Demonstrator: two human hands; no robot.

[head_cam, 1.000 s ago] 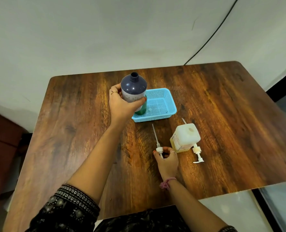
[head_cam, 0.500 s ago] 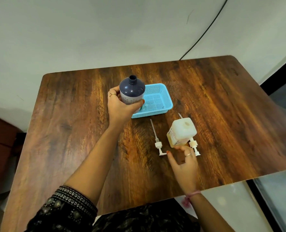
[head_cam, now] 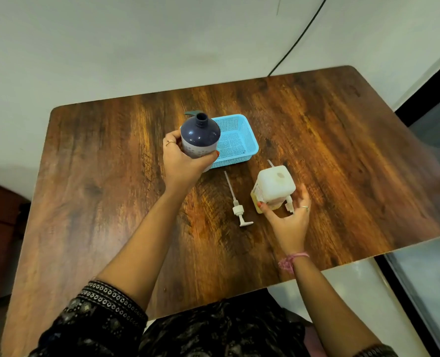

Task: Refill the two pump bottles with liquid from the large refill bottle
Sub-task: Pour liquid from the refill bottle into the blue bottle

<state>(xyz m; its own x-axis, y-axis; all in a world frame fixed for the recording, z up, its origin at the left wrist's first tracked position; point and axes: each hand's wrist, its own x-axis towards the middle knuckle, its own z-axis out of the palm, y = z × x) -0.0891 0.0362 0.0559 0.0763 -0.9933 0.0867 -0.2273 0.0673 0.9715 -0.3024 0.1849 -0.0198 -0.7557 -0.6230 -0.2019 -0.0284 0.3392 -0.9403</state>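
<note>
No text, brand, number or sign can be read. The dark blue bottle (head_cam: 200, 136) bears a pale label band with small dotted marks, partly under the fingers (head_cam: 172, 140) of the left hand (head_cam: 181, 161), but no letters show on it. The white square bottle (head_cam: 274, 188) has a yellowish label on its side, just above the thumb of the right hand (head_cam: 289, 219); its print is too small and blurred to make out.
</note>
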